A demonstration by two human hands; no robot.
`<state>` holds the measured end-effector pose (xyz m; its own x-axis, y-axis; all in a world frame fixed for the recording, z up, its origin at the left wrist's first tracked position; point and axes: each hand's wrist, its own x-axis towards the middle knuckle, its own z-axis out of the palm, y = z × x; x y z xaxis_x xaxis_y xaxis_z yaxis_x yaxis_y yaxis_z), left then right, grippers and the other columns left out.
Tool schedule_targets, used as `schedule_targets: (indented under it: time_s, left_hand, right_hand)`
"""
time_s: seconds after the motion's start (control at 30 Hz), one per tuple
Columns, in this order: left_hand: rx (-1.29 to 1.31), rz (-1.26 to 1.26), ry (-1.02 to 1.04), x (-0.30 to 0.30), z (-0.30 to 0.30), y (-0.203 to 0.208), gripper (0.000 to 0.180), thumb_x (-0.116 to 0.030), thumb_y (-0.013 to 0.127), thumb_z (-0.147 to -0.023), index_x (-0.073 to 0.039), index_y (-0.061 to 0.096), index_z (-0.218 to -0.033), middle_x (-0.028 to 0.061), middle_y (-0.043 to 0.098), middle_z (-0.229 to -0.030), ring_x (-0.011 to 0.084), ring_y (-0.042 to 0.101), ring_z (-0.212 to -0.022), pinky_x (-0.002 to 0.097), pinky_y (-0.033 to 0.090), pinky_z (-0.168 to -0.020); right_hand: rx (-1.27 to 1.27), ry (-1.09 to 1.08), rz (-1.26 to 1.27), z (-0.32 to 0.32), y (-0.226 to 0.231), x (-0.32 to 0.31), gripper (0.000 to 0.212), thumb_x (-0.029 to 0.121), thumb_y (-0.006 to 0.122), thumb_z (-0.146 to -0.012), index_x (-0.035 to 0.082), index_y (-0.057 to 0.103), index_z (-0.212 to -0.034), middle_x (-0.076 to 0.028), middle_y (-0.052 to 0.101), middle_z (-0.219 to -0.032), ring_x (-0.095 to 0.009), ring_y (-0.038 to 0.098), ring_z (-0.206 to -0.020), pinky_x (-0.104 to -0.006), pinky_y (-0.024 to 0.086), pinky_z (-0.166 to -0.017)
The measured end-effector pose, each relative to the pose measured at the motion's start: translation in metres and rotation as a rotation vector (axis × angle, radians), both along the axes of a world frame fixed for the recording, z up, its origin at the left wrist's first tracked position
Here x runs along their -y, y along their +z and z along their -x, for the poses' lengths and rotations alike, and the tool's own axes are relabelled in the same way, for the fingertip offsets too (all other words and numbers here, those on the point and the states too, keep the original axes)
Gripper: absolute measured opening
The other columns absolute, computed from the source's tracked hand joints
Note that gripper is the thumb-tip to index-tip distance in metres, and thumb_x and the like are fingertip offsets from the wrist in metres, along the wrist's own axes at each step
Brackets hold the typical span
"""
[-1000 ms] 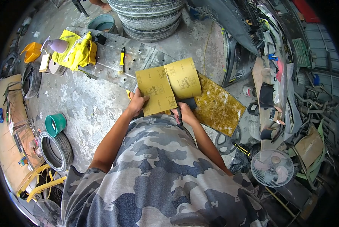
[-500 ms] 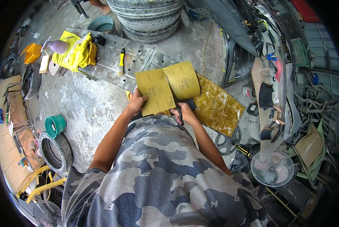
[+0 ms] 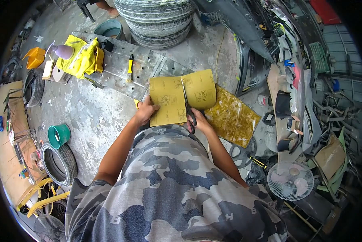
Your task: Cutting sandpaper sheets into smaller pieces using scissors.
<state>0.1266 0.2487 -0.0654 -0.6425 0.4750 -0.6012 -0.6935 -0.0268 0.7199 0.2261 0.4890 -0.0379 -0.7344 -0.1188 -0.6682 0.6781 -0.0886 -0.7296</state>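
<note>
From my far post, my left hand (image 3: 147, 110) pinches yellow paper (image 3: 167, 99); my right hand (image 3: 198, 119) grips black scissors (image 3: 192, 120).

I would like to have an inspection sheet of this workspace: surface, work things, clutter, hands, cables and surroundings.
Surface: perforated metal plate, bearing a yellow cloth and a brush.
Work things: yellow printed sheet, its right part curled; scissors at its slit.
Clutter: green bucket beside a tyre.
Hands: left hand grips the sheet's left side; right hand holds the scissors.
Cables: thin yellowish line on the floor; cannot tell if cord.
Surroundings: stacked tyres ahead, fan at right.
</note>
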Motion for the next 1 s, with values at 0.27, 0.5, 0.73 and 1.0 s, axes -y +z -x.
schedule_targets:
  time_s: [0.27, 0.5, 0.73, 1.0]
  left_hand:
    - [0.055, -0.063, -0.006, -0.005, -0.002, 0.007, 0.057, 0.002, 0.054, -0.083, 0.001, 0.028, -0.134, 0.0185, 0.047, -0.126, 0.0262, 0.049, -0.115, 0.0321, 0.043, -0.095]
    - [0.013, -0.016, -0.037, -0.005, -0.006, -0.002, 0.055, 0.005, 0.051, -0.084, 0.0, 0.027, -0.133, 0.0181, 0.047, -0.125, 0.0258, 0.052, -0.113, 0.034, 0.046, -0.092]
    - [-0.015, -0.011, -0.016, -0.008, -0.007, 0.001, 0.05, -0.001, 0.055, -0.084, 0.002, 0.032, -0.128, 0.0182, 0.049, -0.121, 0.0243, 0.052, -0.109, 0.0305, 0.046, -0.089]
    - [-0.028, 0.01, -0.034, -0.009, -0.008, -0.003, 0.049, 0.0, 0.054, -0.085, 0.002, 0.031, -0.128, 0.0182, 0.049, -0.12, 0.0243, 0.052, -0.11, 0.031, 0.045, -0.091]
  right_hand:
    - [0.004, 0.01, -0.091, 0.003, -0.003, 0.002, 0.028, 0.022, 0.057, -0.086, -0.001, 0.046, -0.098, -0.008, 0.052, -0.057, -0.018, 0.054, -0.043, -0.0297, 0.043, -0.038]
    - [-0.034, -0.015, -0.148, 0.003, -0.008, 0.005, 0.019, 0.013, 0.056, -0.087, -0.003, 0.048, -0.09, -0.01, 0.051, -0.056, -0.02, 0.054, -0.041, -0.0337, 0.043, -0.035]
    - [0.007, -0.021, -0.212, 0.004, -0.008, 0.007, 0.019, 0.01, 0.058, -0.085, -0.006, 0.051, -0.092, -0.011, 0.053, -0.056, -0.02, 0.054, -0.041, -0.0335, 0.042, -0.035]
    - [-0.038, -0.042, -0.185, -0.001, -0.023, 0.007, 0.02, 0.015, 0.056, -0.088, -0.004, 0.051, -0.09, -0.007, 0.049, -0.054, -0.016, 0.051, -0.039, -0.0299, 0.041, -0.034]
